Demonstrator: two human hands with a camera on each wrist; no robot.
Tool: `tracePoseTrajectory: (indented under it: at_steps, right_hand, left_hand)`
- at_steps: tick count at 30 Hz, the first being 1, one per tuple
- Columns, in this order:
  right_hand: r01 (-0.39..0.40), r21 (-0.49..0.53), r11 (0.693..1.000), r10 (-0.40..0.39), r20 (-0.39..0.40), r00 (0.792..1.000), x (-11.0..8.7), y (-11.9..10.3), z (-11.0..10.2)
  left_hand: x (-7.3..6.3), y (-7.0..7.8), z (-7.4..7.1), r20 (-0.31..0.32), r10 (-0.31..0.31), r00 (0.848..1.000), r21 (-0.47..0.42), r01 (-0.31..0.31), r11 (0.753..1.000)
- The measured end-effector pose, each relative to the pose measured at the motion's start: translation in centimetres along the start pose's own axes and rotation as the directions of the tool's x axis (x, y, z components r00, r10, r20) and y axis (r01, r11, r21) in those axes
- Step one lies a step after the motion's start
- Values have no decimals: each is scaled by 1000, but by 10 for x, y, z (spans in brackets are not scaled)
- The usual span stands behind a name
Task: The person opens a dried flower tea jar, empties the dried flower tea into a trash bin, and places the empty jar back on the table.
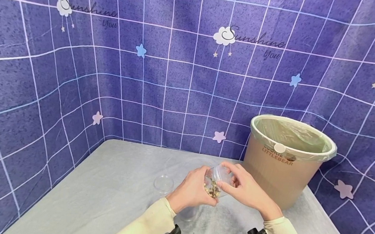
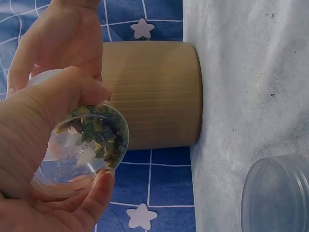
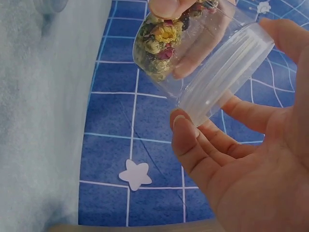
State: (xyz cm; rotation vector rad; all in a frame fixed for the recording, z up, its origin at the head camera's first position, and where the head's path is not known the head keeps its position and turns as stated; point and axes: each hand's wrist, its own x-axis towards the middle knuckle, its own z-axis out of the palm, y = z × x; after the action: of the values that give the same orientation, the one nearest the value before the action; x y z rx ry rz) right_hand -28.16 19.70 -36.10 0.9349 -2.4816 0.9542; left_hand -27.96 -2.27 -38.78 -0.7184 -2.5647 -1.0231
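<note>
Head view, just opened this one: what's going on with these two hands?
A person is handling a clear jar of dried flowers, tilted above the grey table. The left-hand grip is around the body; the right-hand grip has fingers and thumb at the ridged end. Whether that end is lidded is hard to tell. A clear round item lies on the table to the left, and a lined bin stands to the right.

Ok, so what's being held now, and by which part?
A clear jar containing dried flowers: the left hand grips its body toward the flower end; the right hand pinches its ridged end.
</note>
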Motion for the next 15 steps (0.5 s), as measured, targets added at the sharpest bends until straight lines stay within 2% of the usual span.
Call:
tracePoseTrajectory:
  at_steps: [15]
  right_hand:
    - [-8, 18, 1000, 7, 20, 1000, -1, -2, -2]
  left_hand:
    - [-1, 1, -2, -5, 22, 1000, 16, -22, 1000]
